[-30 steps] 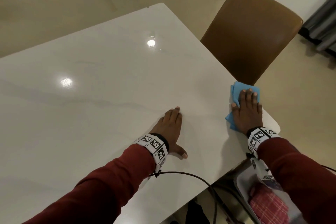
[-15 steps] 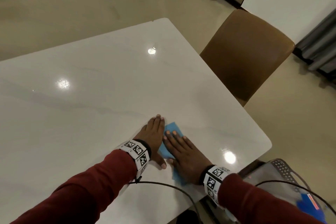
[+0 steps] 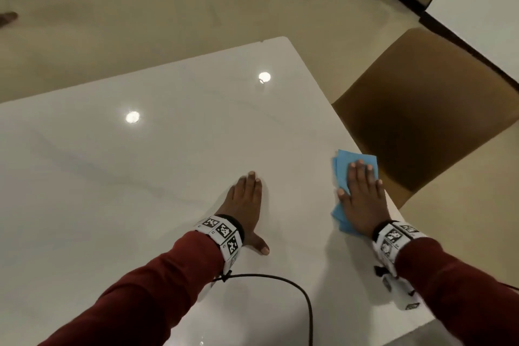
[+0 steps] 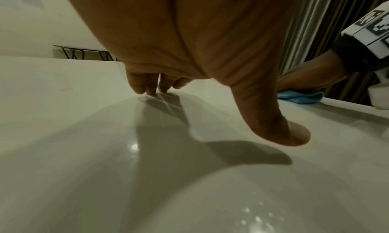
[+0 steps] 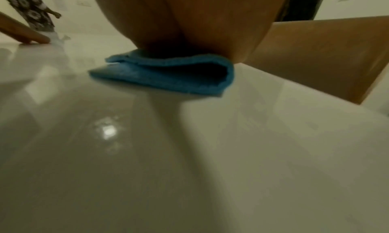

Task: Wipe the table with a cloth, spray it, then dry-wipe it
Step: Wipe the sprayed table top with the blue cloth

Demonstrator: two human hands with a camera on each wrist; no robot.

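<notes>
The right hand [image 3: 363, 199] presses flat on a folded blue cloth [image 3: 345, 166] at the right edge of the white counter [image 3: 140, 177], its fingers [image 3: 359, 170] straight and close together. The left hand [image 3: 245, 202] rests palm-down on the bare counter well apart from the cloth, fingers together, thumb splayed. A brown chair [image 3: 427, 109] stands just beside that edge.

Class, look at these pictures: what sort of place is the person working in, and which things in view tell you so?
Probably a home dining area: a glossy white table with a brown chair pushed up to it, a tiled floor, and curtains behind.
</notes>
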